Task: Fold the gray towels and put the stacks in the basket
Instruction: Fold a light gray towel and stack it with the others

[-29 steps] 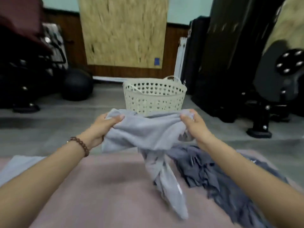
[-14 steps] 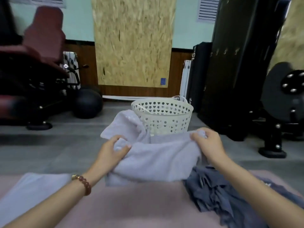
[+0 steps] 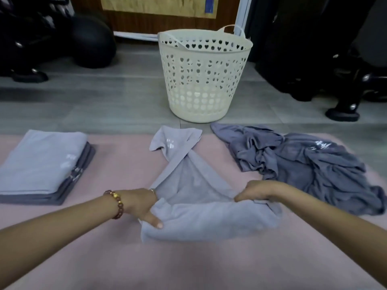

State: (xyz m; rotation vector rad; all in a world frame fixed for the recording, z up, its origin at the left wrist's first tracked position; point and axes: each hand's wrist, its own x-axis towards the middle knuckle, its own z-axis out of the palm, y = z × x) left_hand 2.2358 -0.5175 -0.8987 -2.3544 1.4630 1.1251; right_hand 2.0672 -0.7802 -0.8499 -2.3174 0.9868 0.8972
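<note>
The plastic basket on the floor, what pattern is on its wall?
The cream plastic basket has rows of heart-shaped holes; the head view shows it.

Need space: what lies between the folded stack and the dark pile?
Head view: the light gray towel on the pink mat, gripped by left hand and right hand.

Pink fuzzy mat point(image 3: 188, 264) across near half of view, far edge against gray plank floor point(image 3: 104, 101).

On mat, left: neat stack of folded gray towels point(image 3: 41, 164), pale one on top, darker ones beneath.
Centre: pale gray terry towel point(image 3: 199, 216), half spread, far end twisted, tip past mat's far edge.
Right: crumpled heap of dark gray towels point(image 3: 303, 168), touching pale towel's right side.

On floor, near mat's edge: cream perforated plastic basket point(image 3: 203, 80), upright.
Farther back left: black ball point(image 3: 92, 42).
Far right: black machine foot point(image 3: 343, 116).
</note>
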